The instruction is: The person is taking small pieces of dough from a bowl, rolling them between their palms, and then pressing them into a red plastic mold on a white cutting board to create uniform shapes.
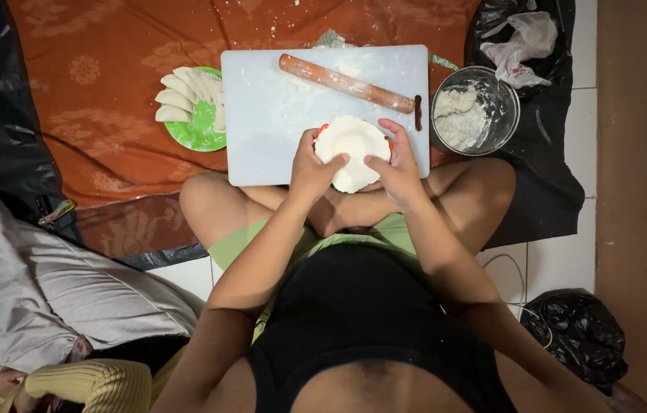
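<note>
Orange cloth (109, 115) covers tiled floor (560, 260); floured white cutting board (262, 130) carries rolling pin (346, 83). Left hand (309, 170) and right hand (397, 168) both grasp dough round (352, 145).

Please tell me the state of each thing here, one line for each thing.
Dough round: flat, laid over a red-edged mould, held by both hands.
Left hand: thumb pressing on the dough.
Right hand: gripping the mould's edge.
Rolling pin: lying floured on the white board.
Green plate: holds folded dumplings.
Metal bowl: partly filled with dough.
</note>
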